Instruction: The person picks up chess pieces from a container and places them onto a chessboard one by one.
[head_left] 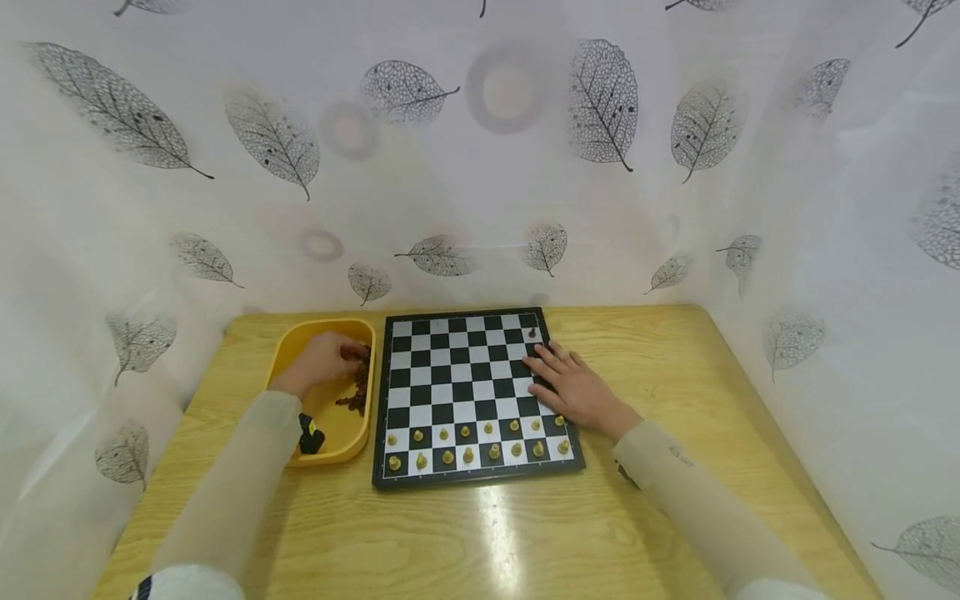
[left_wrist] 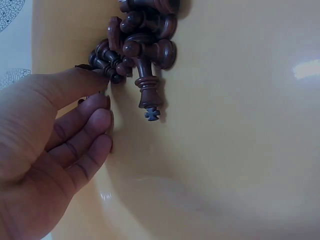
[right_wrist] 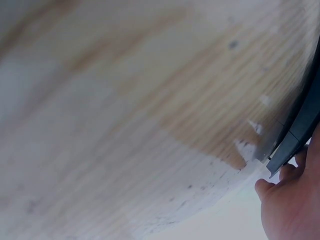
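My left hand reaches into a yellow tray, at the heap of dark brown chess pieces along its side. Thumb and fingertips pinch at a dark brown chess piece there, mostly hidden by the thumb in the left wrist view. A dark king lies just beside the fingers. My right hand rests with spread fingers on the right edge of the chessboard. One dark piece stands in the board's far right corner. Gold pieces fill the two near rows.
A black object with a yellow mark lies in the tray's near left corner. Both tray and board sit on a wooden table. A leaf-patterned white curtain hangs behind and at the sides.
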